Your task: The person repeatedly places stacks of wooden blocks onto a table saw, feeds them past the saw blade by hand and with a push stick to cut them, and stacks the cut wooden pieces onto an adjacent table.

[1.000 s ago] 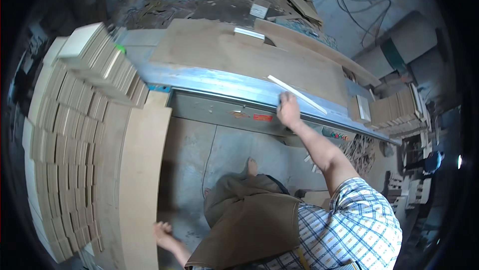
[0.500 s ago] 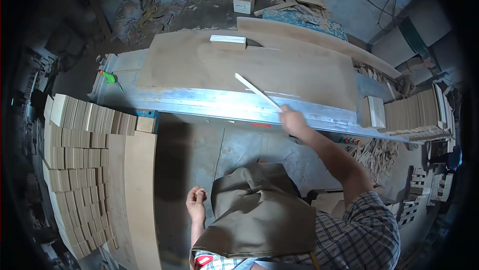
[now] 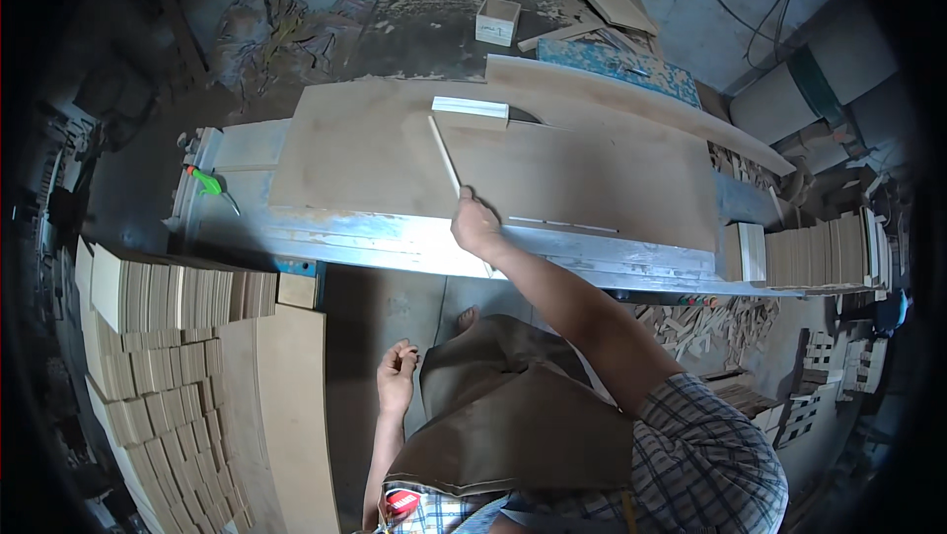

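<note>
My right hand (image 3: 475,224) reaches over the work table and is closed round a thin pale wooden stick (image 3: 446,154). The stick's far end points at a wooden block with a white top (image 3: 471,107), close to its near left corner. Beside that block a dark curved shape (image 3: 527,115) shows at a slit in the brown board (image 3: 385,164) that covers the table. My left hand (image 3: 397,376) hangs low, left of my apron, with its fingers curled in. Whether anything is inside those fingers is hidden.
Stacks of cut wooden strips (image 3: 163,416) rise at the left, and more strips (image 3: 819,250) stand at the table's right end. A green-handled tool (image 3: 205,180) lies on the left end. Beyond sits a small open box (image 3: 497,21). Offcuts (image 3: 715,322) litter the floor.
My right hand has moved left and farther over the board with the stick, whose tip now comes near the white-topped block. My left hand stays low and curled. The view has shifted slightly.
</note>
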Action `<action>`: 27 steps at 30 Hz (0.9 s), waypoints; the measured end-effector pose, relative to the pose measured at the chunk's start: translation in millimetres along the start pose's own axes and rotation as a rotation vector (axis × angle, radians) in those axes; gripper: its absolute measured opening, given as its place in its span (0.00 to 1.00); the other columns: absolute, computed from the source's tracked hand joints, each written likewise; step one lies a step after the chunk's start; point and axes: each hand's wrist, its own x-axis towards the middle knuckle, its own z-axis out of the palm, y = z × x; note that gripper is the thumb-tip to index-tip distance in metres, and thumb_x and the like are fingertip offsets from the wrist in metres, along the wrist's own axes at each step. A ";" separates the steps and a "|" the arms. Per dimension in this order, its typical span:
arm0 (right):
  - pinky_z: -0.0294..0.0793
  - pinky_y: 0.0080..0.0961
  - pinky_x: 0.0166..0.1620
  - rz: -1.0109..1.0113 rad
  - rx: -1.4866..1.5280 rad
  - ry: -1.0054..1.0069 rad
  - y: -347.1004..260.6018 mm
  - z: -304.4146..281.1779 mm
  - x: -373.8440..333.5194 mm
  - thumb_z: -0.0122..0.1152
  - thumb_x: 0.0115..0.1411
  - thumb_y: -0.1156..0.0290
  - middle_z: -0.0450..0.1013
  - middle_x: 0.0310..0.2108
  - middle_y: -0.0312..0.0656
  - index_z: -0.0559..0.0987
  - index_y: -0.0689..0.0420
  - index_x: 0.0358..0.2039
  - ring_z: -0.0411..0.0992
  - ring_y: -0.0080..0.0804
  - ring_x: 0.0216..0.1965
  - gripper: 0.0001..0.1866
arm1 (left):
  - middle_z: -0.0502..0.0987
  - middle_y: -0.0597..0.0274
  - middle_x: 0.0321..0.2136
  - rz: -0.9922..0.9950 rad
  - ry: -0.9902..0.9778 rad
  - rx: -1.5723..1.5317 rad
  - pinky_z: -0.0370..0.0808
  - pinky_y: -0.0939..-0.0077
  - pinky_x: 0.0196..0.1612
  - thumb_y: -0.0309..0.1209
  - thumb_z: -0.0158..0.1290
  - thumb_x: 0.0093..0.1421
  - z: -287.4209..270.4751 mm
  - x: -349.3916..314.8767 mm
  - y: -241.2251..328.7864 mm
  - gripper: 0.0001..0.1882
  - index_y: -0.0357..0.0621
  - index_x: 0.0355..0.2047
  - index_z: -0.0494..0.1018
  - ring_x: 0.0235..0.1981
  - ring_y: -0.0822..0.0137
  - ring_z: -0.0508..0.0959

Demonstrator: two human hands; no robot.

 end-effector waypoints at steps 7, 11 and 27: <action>0.74 0.57 0.54 0.110 0.088 -0.014 27.2 4.9 -12.4 0.48 0.66 0.74 0.76 0.45 0.68 0.66 0.65 0.56 0.76 0.68 0.48 0.19 | 0.82 0.63 0.40 -0.026 -0.005 -0.047 0.76 0.81 0.46 0.24 0.52 0.71 -23.0 46.7 -3.4 0.16 0.32 0.57 0.72 0.38 0.76 0.79; 0.75 0.62 0.44 0.053 0.180 0.201 90.4 -1.0 -48.8 0.50 0.68 0.71 0.76 0.35 0.68 0.66 0.64 0.58 0.75 0.71 0.40 0.20 | 0.81 0.63 0.40 -0.033 -0.091 -0.002 0.77 0.80 0.46 0.23 0.52 0.71 -16.4 67.3 4.4 0.15 0.31 0.57 0.72 0.38 0.76 0.79; 0.79 0.50 0.45 0.173 -0.085 0.335 236.3 -86.8 -130.1 0.50 0.67 0.68 0.77 0.46 0.55 0.66 0.53 0.65 0.79 0.56 0.43 0.26 | 0.80 0.63 0.39 0.020 -0.396 0.094 0.76 0.79 0.46 0.22 0.52 0.71 34.3 108.2 35.2 0.14 0.35 0.55 0.73 0.38 0.75 0.78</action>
